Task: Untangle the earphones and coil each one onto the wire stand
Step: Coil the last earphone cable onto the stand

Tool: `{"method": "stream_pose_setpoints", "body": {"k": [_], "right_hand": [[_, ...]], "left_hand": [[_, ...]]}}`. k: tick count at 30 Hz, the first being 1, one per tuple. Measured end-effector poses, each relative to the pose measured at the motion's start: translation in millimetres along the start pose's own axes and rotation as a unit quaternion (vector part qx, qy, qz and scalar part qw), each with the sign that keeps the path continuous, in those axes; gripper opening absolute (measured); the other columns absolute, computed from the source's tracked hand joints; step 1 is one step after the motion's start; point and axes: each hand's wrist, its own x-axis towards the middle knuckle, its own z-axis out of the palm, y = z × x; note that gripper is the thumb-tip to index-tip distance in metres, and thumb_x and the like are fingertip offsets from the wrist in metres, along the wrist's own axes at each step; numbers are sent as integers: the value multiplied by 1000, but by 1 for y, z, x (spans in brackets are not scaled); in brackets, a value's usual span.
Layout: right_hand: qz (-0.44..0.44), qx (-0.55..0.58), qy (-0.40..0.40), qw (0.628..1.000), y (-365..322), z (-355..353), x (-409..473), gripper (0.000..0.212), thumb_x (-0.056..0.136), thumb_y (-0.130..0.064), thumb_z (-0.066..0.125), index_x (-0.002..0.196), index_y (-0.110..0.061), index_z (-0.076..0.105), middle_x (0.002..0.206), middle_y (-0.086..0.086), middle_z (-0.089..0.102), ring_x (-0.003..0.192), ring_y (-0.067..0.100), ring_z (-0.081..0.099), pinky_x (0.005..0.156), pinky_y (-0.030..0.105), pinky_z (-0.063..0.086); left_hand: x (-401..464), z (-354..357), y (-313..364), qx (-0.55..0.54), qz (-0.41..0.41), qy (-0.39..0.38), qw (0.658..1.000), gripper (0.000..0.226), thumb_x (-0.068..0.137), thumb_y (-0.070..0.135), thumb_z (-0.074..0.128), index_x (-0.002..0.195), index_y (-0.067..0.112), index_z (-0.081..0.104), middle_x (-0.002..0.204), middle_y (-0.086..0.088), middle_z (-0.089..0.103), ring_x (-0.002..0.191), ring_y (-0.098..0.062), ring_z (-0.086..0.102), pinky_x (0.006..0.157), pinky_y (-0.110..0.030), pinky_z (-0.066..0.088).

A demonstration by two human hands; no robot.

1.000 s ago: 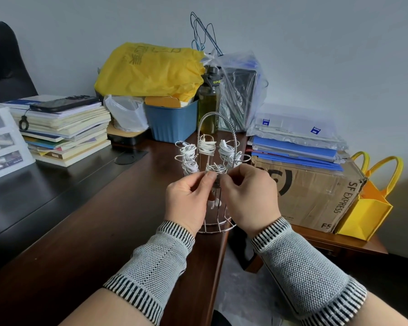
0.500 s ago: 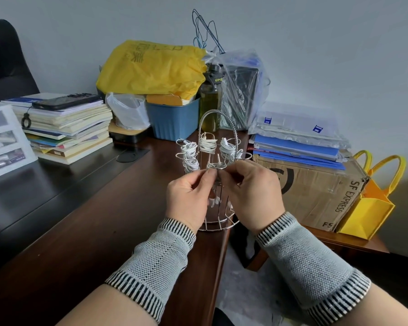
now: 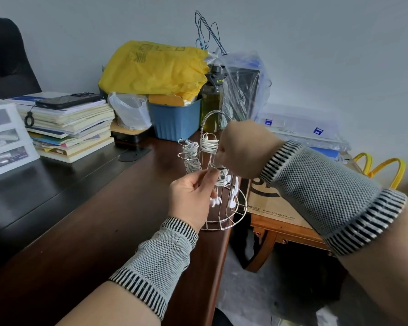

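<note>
Silver wire stand (image 3: 224, 217) is standing at the brown desk's (image 3: 104, 220) edge, carrying white earphones (image 3: 209, 145) coiled on its upper arms. Head view: left hand (image 3: 190, 198) is pinching an earphone cord at a lower arm, just beyond its fingertips. Right hand (image 3: 245, 149) is reaching over the stand; its fingers are hidden, grip not discernible.

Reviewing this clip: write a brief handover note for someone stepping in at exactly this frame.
Left hand pinches a front hook of the wire stand, by the hanging earphones. Right hand reaches behind the stand; its fingers are hidden.
The stand sits at the desk edge.
Done: coiled earphones fill several upper hooks.
Left: finish winding the front pair, whose earbuds dangle loose.
</note>
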Motion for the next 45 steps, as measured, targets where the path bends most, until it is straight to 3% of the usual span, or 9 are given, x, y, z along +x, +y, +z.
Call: {"method": "stream_pose_setpoints", "body": {"k": [6,13,17,20,23,28,33,39,45], "right_hand": [[-3,-3,-6,1000,-4,1,8,13,92,-17,57,95,-6,64,72,1,55,75,20,60,67,29,53],[35,67,85,994,5,-6,12,17,93,-16,55,90,-5,67,77,9,65,73,26,64,71,37,57],[13,27,157,987,17,0,-3,19,93,-25,58,98,-12,72,85,7,70,73,22,63,67,29,51],[-35,102,248,963,25,9,-29,17,92,-21,59,101,-16,73,70,-7,62,56,8,55,59,22,48],[-67,158,188,967,29,28,-42,24,95,-16,54,115,-19,68,51,-19,44,40,1,48,44,10,38],[-53,138,131,980,35,53,-41,42,92,-8,48,129,-25,59,53,-22,35,42,-2,39,48,9,31],[39,323,239,915,36,71,-53,14,92,-17,56,94,-26,67,61,-3,66,52,7,57,54,16,46],[237,577,110,774,21,77,-44,43,91,-36,58,72,-1,71,76,24,70,54,20,54,57,34,46],[260,562,69,782,15,75,-37,61,89,-55,53,69,0,71,69,15,72,53,18,58,66,39,52]], "left_hand": [[0,1,0,-6,-1,-6,1000,13,85,30,68,75,21,70,46,5,52,41,-5,45,43,-17,41],[0,0,0,-1,2,-8,1000,17,83,34,67,79,19,71,46,6,53,39,-1,43,45,-15,40],[0,-1,-1,28,2,-8,1000,17,84,36,68,80,20,73,47,7,54,42,-3,45,50,-19,42],[2,-1,-1,47,2,2,999,15,89,27,68,78,20,74,46,7,54,41,-3,45,48,-18,41],[0,-1,0,60,5,13,998,20,90,24,65,72,19,71,45,7,54,40,-2,45,46,-17,39],[-4,0,7,81,23,13,996,26,93,22,63,69,12,68,45,5,55,36,-3,45,43,-13,37],[-2,-1,4,134,9,47,990,57,92,42,47,55,1,62,51,-10,63,44,-17,54,54,-29,49],[5,-5,33,282,-16,8,959,63,100,42,34,57,12,68,49,1,65,53,-13,62,63,-28,52],[13,-13,62,332,-112,-84,933,68,94,64,33,87,7,69,62,-2,72,63,-15,71,69,-33,59]]}}
